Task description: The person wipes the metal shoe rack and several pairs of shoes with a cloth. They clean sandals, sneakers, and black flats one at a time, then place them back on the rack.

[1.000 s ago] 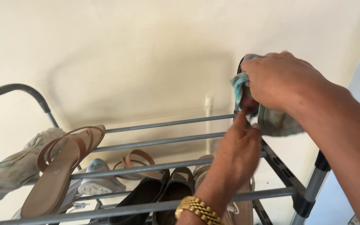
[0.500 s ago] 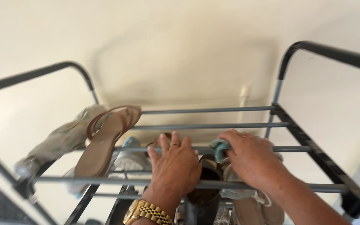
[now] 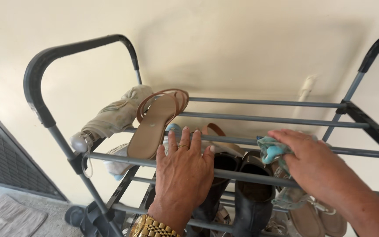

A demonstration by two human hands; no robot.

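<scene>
**Wiping the top tier of the shoe rack**

I have my right hand [image 3: 319, 164] closed on a teal patterned cloth [image 3: 272, 150], pressed to the rack's front bars [image 3: 286, 181] right of centre. My left hand [image 3: 184, 169] lies flat and open, holding nothing, just beside the tan sandal [image 3: 154, 125]. I judge it best to brace with that palm and wipe along each bar, clear of the sandal and the folded umbrella [image 3: 110, 116].

A plain cream wall [image 3: 224, 39] fills the background, lit softly with faint shadows. A white pipe [image 3: 305, 85] runs down it. Lower left, a dark grille [image 3: 5, 162] meets grey floor [image 3: 44, 206] with a mat [image 3: 7, 217].
</scene>
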